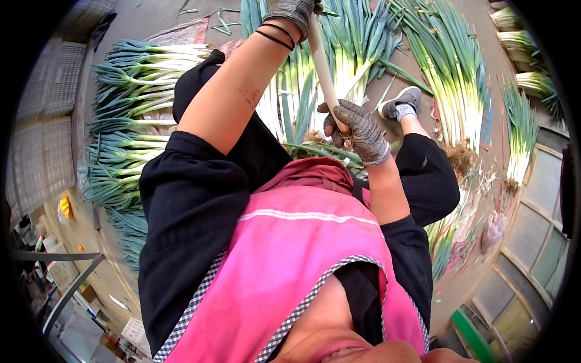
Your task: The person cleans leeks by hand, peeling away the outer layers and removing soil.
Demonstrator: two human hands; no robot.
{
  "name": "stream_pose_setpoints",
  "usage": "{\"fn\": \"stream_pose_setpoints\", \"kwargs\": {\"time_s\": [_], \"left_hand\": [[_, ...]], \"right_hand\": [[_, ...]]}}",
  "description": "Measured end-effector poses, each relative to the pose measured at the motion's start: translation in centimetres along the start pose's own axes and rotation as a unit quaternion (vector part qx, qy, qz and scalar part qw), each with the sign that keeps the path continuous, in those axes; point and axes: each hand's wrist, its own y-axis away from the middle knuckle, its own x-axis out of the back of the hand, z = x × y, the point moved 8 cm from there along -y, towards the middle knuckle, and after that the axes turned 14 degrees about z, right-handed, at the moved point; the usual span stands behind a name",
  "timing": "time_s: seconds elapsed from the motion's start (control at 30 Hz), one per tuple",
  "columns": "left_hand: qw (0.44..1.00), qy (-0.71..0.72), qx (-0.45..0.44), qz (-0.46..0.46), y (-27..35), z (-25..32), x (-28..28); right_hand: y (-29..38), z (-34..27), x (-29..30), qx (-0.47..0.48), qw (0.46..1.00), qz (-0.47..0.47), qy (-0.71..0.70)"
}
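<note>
My left hand (295, 12), in a grey knit glove and partly cut off by the top edge, is closed around the upper part of a long white scallion stalk (323, 68). My right hand (366, 131), gloved the same way, holds the stalk's lower end just above its roots (347, 143). The stalk slants between both hands over my lap. Beneath it stands a row of large scallions (358, 41) with white shafts and green leaves. Some loose green leaves (317, 152) lie close to my apron (308, 227).
Scallion bundles (136, 86) are stacked at my left, and another large pile (447, 86) lies beyond my right shoe (401, 103). Farther right are a smaller bundle (519, 136) and a plastic bag (494, 231). Plastic crates (52, 86) stand at far left.
</note>
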Motion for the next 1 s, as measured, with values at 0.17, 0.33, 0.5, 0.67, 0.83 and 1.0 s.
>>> {"fn": "stream_pose_setpoints", "kwargs": {"time_s": [0.17,0.33,0.5,0.67,0.83,1.0], "left_hand": [[0.999,0.007,-0.039,0.005,1.6,1.2,-0.5],[0.99,-0.129,-0.063,-0.002,5.1,-1.6,-0.2],[0.987,-0.156,0.045,0.014,5.6,-2.6,-0.4],[0.996,0.0,0.077,-0.049,5.0,-1.4,-1.8],[0.97,0.153,0.168,-0.089,-3.1,-2.1,-1.4],[0.933,0.181,0.254,-0.18,1.6,0.4,-2.4]], "right_hand": [[-0.5,0.8,0.0,-0.007,0.998,0.009,-0.056],[-3.0,1.6,3.0,0.218,0.965,0.133,0.062],[-2.0,2.0,0.5,0.01,1.0,-0.004,-0.006],[-2.7,-0.4,2.0,0.28,0.921,0.142,0.232],[7.2,-3.8,-8.6,0.527,0.643,-0.086,0.548],[-0.6,2.0,7.1,0.283,0.635,0.184,0.694]]}}
